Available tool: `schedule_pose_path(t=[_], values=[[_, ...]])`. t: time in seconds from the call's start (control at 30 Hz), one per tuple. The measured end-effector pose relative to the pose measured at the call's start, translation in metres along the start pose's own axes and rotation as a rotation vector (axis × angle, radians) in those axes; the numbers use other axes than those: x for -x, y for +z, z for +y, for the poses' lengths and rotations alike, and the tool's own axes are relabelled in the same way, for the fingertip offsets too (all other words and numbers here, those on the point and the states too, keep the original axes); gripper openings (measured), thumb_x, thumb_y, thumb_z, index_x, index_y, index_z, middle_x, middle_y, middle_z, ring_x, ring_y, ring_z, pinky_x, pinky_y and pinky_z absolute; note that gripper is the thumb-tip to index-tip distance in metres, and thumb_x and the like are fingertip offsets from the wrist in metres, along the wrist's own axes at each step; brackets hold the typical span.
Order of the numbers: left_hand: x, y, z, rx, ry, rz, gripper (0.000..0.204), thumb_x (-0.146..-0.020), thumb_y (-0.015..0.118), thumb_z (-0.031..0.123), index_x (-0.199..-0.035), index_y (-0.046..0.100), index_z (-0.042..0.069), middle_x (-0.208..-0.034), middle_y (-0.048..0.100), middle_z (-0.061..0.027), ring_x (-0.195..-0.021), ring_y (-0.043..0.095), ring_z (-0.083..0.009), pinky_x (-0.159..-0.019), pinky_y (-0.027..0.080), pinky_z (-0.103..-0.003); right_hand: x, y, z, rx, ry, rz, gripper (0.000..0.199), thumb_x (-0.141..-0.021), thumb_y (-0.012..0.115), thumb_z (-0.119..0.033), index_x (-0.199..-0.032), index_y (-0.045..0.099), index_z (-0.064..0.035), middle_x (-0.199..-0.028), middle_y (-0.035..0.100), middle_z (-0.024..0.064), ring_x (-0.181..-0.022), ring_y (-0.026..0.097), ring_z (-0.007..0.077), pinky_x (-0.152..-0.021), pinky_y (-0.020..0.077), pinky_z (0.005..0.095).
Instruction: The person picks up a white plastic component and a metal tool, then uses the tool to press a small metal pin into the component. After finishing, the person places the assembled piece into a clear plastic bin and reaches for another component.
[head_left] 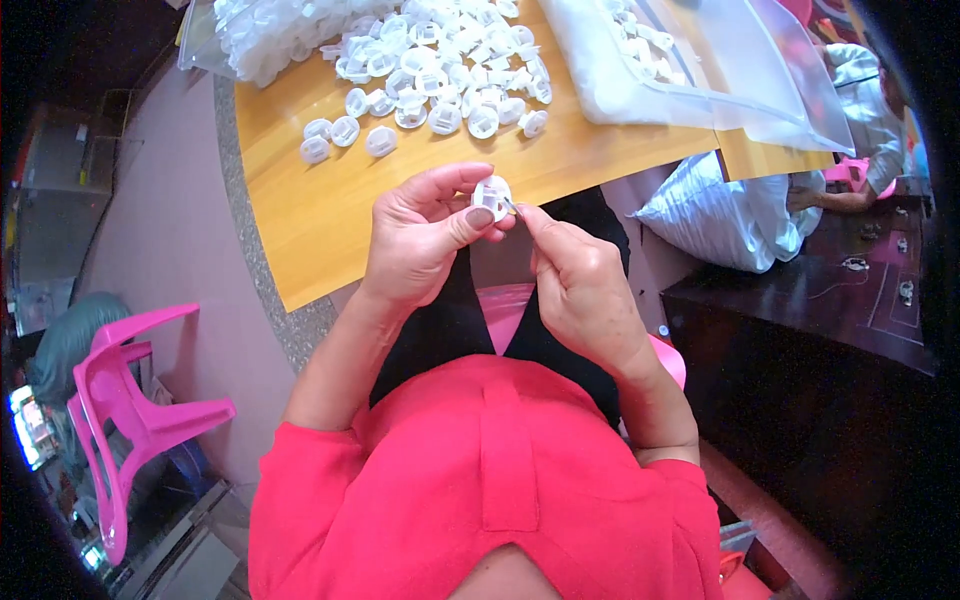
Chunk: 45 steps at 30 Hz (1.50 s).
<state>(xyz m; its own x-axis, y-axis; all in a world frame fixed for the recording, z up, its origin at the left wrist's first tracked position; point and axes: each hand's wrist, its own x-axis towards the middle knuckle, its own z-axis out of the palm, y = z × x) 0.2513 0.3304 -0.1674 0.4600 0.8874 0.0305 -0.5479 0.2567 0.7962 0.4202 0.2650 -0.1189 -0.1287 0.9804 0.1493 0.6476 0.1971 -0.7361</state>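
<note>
Over my lap, just off the table's near edge, my left hand (425,225) pinches a round white plastic part (490,195) between thumb and fingers. The part has a raised rectangular frame and small openings on the side facing me. My right hand (575,265) is closed, its thumb and index fingertip right at the part's right edge. Something thin and small shows at those fingertips; its kind is too small to tell. A loose pile of similar white plastic parts (445,75) covers the far side of the table.
The wooden table (290,215) holds clear plastic bags (650,100) of white parts at right and another bag (270,40) at far left. Rightward are a white sack (715,215), a dark table (800,300) with small parts, and another person (865,110). A pink chair (140,400) stands left.
</note>
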Motion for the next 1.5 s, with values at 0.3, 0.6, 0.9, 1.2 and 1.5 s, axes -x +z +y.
schedule_pose_path(t=[0.3, 0.6, 0.9, 1.2, 1.5], values=[[0.0002, 0.0028, -0.0011, 0.028, 0.02, 0.029, 0.034, -0.081, 0.066, -0.005, -0.114, 0.057, -0.004, -0.099, 0.065, -0.0162, -0.086, 0.066, -0.0221, -0.076, 0.056, -0.032, 0.0004, 0.0068, -0.0006, -0.017, 0.013, 0.024, 0.033, -0.08, 0.051, 0.003, -0.113, 0.053, 0.0061, -0.08, 0.06, 0.0231, -0.073, 0.061, 0.0394, -0.064, 0.0506, 0.0449], [0.001, 0.0059, -0.0023, 0.024, 0.032, 0.048, 0.036, -0.08, 0.066, -0.007, -0.114, 0.057, -0.004, -0.102, 0.065, -0.0162, -0.087, 0.066, -0.0221, -0.079, 0.056, -0.033, 0.0011, 0.0086, -0.0017, -0.093, 0.014, 0.07, 0.032, -0.08, 0.051, 0.004, -0.112, 0.053, 0.0084, -0.083, 0.06, 0.0244, -0.076, 0.061, 0.0399, -0.066, 0.0508, 0.0446], [0.0017, 0.0067, -0.0031, 0.024, 0.039, 0.062, 0.035, -0.08, 0.066, -0.008, -0.114, 0.057, -0.004, -0.101, 0.065, -0.0164, -0.087, 0.066, -0.0223, -0.08, 0.056, -0.033, 0.0012, 0.0074, -0.0008, 0.042, 0.007, 0.031, 0.034, -0.079, 0.052, 0.002, -0.113, 0.053, 0.0071, -0.08, 0.059, 0.0206, -0.07, 0.061, 0.038, -0.062, 0.0518, 0.0435], [0.002, 0.0061, -0.0035, 0.021, 0.046, 0.037, 0.035, -0.08, 0.066, -0.007, -0.113, 0.057, -0.004, -0.099, 0.065, -0.0161, -0.086, 0.066, -0.0215, -0.078, 0.057, -0.032, 0.0033, 0.0082, -0.0025, 0.279, -0.141, 0.062, 0.039, -0.077, 0.056, -0.001, -0.114, 0.052, 0.0091, -0.077, 0.058, 0.0167, -0.066, 0.063, 0.0308, -0.056, 0.0521, 0.0374], [0.0032, 0.0098, 0.0012, 0.062, 0.023, 0.045, 0.033, -0.082, 0.066, -0.002, -0.114, 0.057, -0.004, -0.097, 0.066, -0.0159, -0.084, 0.066, -0.0207, -0.076, 0.057, -0.031, 0.0039, 0.0064, -0.0073, 0.52, -0.209, 0.053, 0.039, -0.081, 0.053, -0.007, -0.116, 0.052, 0.0098, -0.072, 0.054, 0.0111, -0.059, 0.06, 0.0221, -0.051, 0.0505, 0.0319]])
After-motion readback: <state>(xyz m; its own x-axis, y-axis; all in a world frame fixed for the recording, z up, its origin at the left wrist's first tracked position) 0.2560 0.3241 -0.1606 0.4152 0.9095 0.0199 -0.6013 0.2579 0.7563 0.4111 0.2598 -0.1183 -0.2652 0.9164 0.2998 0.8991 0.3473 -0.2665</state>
